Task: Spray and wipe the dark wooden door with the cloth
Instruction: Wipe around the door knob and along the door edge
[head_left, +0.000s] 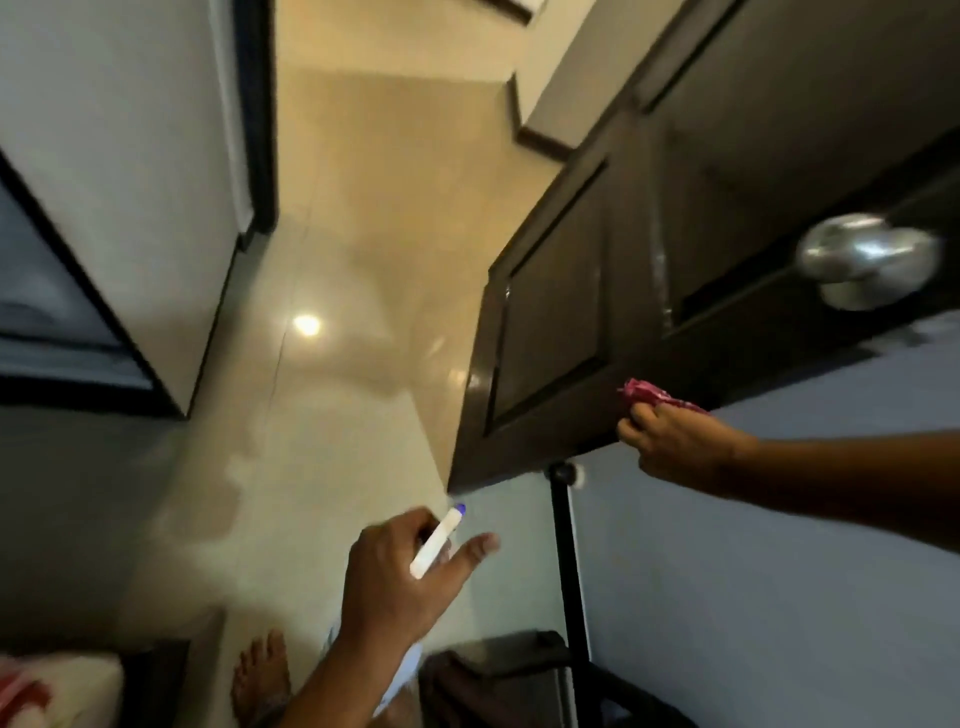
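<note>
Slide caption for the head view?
Right hand grips pink cloth at the dark door; left hand grips the spray bottle.

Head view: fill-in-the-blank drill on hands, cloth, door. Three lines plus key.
The right hand grips the pink ____.
The left hand holds a white spray ____.
The silver knob sits on the dark ____.
Missing: cloth; bottle; door.
</note>
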